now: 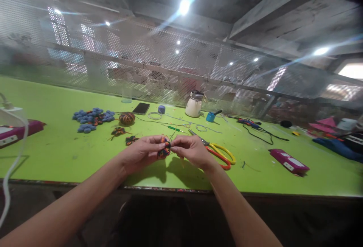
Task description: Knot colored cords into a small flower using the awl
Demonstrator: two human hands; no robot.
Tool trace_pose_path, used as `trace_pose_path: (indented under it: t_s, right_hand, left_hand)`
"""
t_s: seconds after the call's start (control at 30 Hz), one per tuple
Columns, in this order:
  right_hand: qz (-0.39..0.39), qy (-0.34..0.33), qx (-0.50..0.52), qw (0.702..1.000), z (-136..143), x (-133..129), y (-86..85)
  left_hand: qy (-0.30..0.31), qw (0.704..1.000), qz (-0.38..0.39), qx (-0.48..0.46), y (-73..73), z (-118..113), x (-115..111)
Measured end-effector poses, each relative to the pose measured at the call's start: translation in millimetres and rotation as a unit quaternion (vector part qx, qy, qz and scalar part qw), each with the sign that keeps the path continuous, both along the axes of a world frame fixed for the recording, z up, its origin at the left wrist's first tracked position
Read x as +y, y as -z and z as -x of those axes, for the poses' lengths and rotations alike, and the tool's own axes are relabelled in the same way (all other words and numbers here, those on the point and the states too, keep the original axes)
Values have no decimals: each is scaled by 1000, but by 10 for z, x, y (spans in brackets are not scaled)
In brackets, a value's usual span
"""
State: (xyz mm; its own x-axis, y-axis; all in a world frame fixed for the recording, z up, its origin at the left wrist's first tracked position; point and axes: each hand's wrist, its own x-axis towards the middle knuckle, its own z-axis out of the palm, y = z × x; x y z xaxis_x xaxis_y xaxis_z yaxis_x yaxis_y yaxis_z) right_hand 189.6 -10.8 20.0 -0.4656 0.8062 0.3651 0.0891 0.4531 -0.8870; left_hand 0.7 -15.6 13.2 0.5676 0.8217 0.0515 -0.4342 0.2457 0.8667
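Observation:
My left hand point(141, 149) holds a small crocheted flower point(163, 151) in dark, orange and purple yarn, pinched between thumb and fingers just above the table's front part. At the flower's right edge, the thumb and fingertips of my right hand point(191, 150) are closed in a pinch. A thin strand of yarn point(173, 133) rises from there; fingers partly hide what is pinched. Beyond the hands lies a green-handled crochet hook point(175, 129). Scissors point(219, 153) with red and yellow handles lie beside my right wrist. Two similar multicoloured flowers point(118, 131) rest left of my hands.
Blue crocheted flowers point(93, 116) are heaped at left, near a multicoloured yarn ball point(127, 118) and a phone point(141, 108). A white jug point(194, 104), a blue pot point(210, 117) and a corded glue gun point(248, 123) stand farther back. Purple power strips point(289, 161) lie at both sides.

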Motion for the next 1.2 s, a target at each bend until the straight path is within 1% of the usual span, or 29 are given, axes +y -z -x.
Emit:
trace_pose_path:
  t_s: [0.07,0.13,0.2,0.27,0.33,0.4,0.5,0.6,0.73,0.83,0.93,1.03,1.2]
  right_hand:
    - [-66,30,-24,997,15,-1,-11]
    - [-108,41,-57,992,21,2,-15]
    - [-135,39,-83,987,18,9,-13]
    - [-139,48,-67,987,12,21,-5]
    - [-112,77,-19,991,15,31,8]
    - [-50,92,16,994,33,32,24]
    - [43,74,49,995,81,18,48]
    - [90,69,104,988,114,11,65]
    - [114,60,133,983,120,16,70]
    - [128,47,114,984,124,12,65]
    - [142,32,100,984,130,2,60]
    - [155,25,113,981,134,-5,57]
    - [116,51,89,988,160,-18,67]
  left_hand:
    - [-5,1000,3,-2,20,0,24]
    - [-18,1000,1,-3,44,-3,54]
    - [-43,999,0,0,65,-9,83]
    - [-68,998,1,13,80,-18,104]
    - [-83,996,-5,30,88,-30,118]
    - [-86,995,-20,42,93,-45,128]
    - [-85,994,-48,51,97,-66,134]
    - [-84,992,-68,60,98,-80,130]
    - [-85,987,-102,92,113,-87,124]
    - [-89,984,-118,99,116,-95,108]
    - [-57,992,-94,62,86,-109,73]
    - [-34,997,-62,23,54,-116,48]
    - [-30,999,-25,6,72,-93,62]
